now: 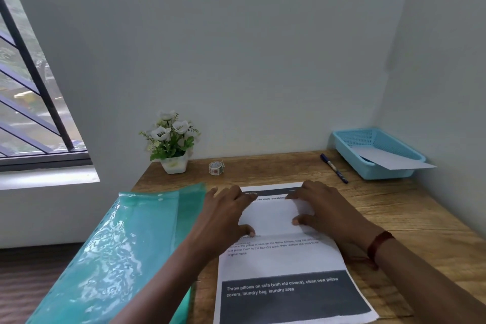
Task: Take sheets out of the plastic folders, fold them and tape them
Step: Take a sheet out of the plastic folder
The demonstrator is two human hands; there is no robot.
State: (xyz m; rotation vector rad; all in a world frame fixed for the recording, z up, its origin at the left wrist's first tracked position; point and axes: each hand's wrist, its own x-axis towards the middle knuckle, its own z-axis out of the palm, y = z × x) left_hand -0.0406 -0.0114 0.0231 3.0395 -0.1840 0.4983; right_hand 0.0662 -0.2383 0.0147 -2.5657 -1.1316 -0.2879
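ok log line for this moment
phase: folding white printed sheet | left hand and right hand: press folded flap | teal plastic folder: left of sheet | small tape roll: untouched

The left hand [226, 214] and right hand [322, 209] press a white flap onto the printed sheet [284, 260] on the desk [399, 221], with green plastic folders [118, 252] alongside.

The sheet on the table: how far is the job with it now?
Done: the sheet is out of the green folder, which lies beside it. In hand: the left hand and the right hand press down a fold at its far end. Left: the tape roll stands untouched near the wall, so taping has not begun.
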